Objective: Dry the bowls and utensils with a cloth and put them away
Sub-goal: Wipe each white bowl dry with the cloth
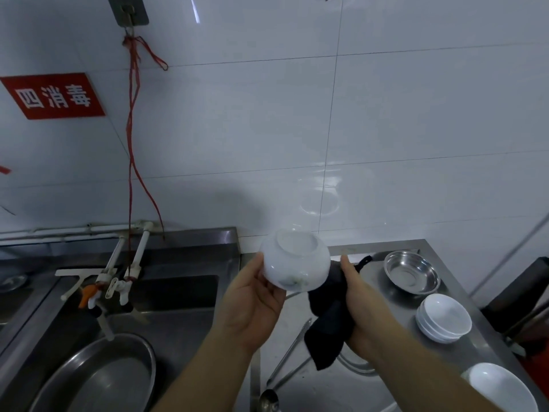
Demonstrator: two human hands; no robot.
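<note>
My left hand (252,301) holds a white bowl (295,260) in the air, its base turned toward me. My right hand (356,298) grips a dark cloth (326,325) that is pressed against the bowl's right side and hangs down below it. On the steel counter (395,304) to the right stand a small steel bowl (411,276), a stack of white bowls (444,318) and another white bowl (502,388) at the lower right. Metal utensils (289,352) and a spoon (269,399) lie on the counter under my arms.
A steel sink (178,292) with a large steel basin (98,376) lies to the left, with white taps (118,283) above it. The white tiled wall carries a red sign (53,96) and a hanging red string (132,129). A dark object (523,292) stands at the right edge.
</note>
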